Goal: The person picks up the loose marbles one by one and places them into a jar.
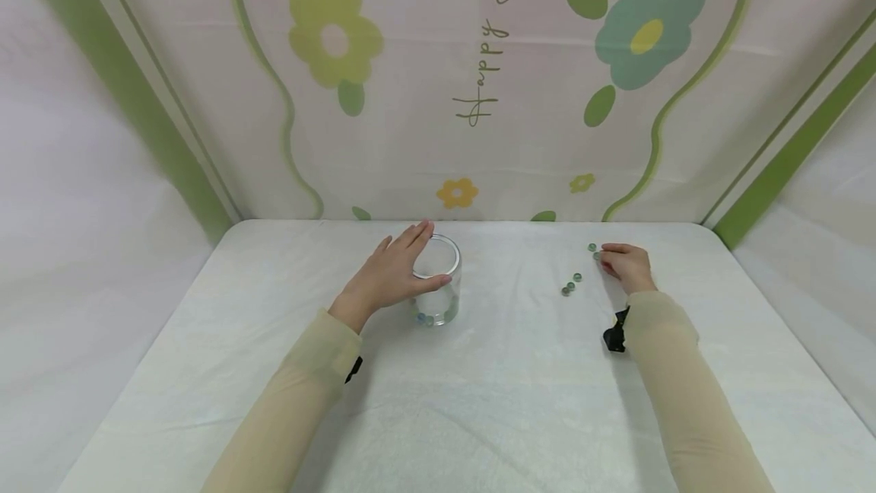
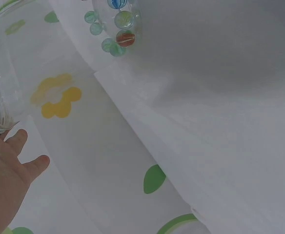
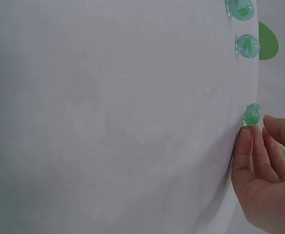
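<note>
just by the unclenched right hand [image 1: 627, 265] lies a marble [image 3: 251, 117], left hand [image 1: 388, 274] spread against a jar [image 1: 446, 297]

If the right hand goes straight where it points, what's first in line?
The right hand would most likely first meet the green marble right at its fingertips; whether they already touch is unclear.

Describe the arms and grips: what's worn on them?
The left sleeve and right sleeve are long, pale beige and wide-cuffed. A small black device shows by the right sleeve's end; a black piece shows by the left's. Left grip and right grip wear no gloves.
</note>
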